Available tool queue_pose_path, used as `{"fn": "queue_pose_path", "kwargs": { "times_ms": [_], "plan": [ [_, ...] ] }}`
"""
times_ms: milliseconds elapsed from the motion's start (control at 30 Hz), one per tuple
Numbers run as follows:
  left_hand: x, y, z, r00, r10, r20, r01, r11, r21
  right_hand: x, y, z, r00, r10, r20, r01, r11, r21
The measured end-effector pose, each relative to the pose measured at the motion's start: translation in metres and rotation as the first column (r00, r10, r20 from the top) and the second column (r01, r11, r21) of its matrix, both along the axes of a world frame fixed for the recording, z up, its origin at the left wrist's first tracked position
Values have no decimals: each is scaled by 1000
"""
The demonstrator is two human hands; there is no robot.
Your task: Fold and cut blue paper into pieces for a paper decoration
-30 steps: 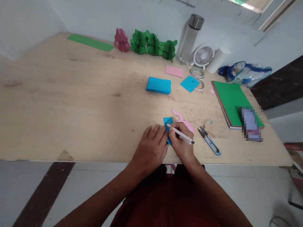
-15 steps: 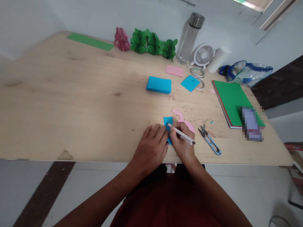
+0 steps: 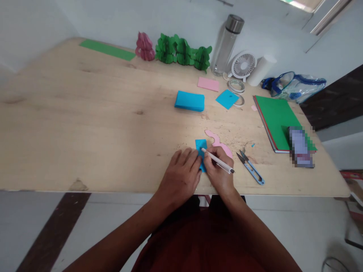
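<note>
A small blue piece of paper (image 3: 201,143) lies near the front edge of the table, partly covered by both hands. My left hand (image 3: 181,172) rests flat, its fingertips on the paper's left side. In my right hand (image 3: 219,170) is a white pen (image 3: 219,161), slanted, with its tip at the blue paper. A pink paper cutout (image 3: 222,146) with a curvy outline lies just beyond my right hand, partly hidden by it. Blue thread snips (image 3: 251,168) rest to the right of that hand, blades apart.
A blue paper stack (image 3: 189,101), pink paper (image 3: 208,84) and tape rolls (image 3: 236,86) lie farther back. Along the wall stand folded green paper shapes (image 3: 183,52), a bottle (image 3: 227,47) and a fan (image 3: 244,65). At right, a phone (image 3: 300,147) overlaps a green pad (image 3: 279,121).
Both hands stay almost in place, with the pen tip still at the blue paper. The whole view has shifted very slightly.
</note>
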State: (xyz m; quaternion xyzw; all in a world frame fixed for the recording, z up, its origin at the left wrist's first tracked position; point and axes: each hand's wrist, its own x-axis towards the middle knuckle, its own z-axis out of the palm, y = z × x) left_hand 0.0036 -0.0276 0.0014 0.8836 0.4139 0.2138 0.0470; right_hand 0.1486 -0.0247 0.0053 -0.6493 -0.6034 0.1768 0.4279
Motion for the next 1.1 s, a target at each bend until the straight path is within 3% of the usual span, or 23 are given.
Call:
{"fn": "queue_pose_path", "kwargs": {
  "times_ms": [1100],
  "plan": [
    [0,1,2,999,-10,36,10,1000,1,2,-8,0,1000,0,-22,1,999,45]
  ]
}}
